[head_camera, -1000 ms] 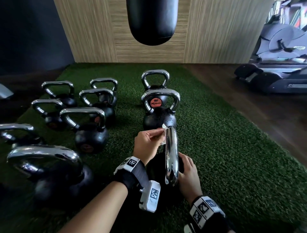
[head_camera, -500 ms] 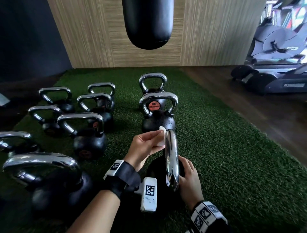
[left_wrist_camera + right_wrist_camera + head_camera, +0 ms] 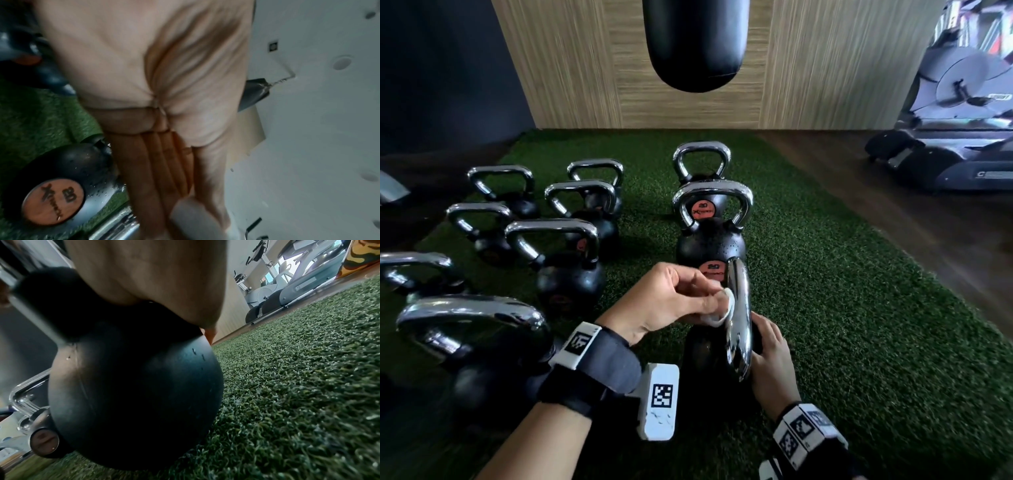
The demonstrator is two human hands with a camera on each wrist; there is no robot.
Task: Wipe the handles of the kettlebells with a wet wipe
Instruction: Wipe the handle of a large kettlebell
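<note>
Right hand (image 3: 772, 356) rests on the black body of the nearest kettlebell (image 3: 133, 394), palm on it, fingers laid over the top and mostly hidden, so can't tell how far they curl; kettlebell sits on the turf (image 3: 859, 325), chrome handle (image 3: 739, 318) edge-on to the head view; left hand (image 3: 671, 301) pinches the wipe (image 3: 722, 310) between thumb and curled fingers, wipe pressed to the handle's left face about mid-length; just past it, a 20-marked kettlebell (image 3: 710, 236) with droplets on its body, another one (image 3: 702, 164) behind that; to the left, a cluster of smaller kettlebells (image 3: 565, 260); farther back, a punch bag (image 3: 697, 44) hangs before the wood wall; machines (image 3: 955, 130) at far right.
</note>
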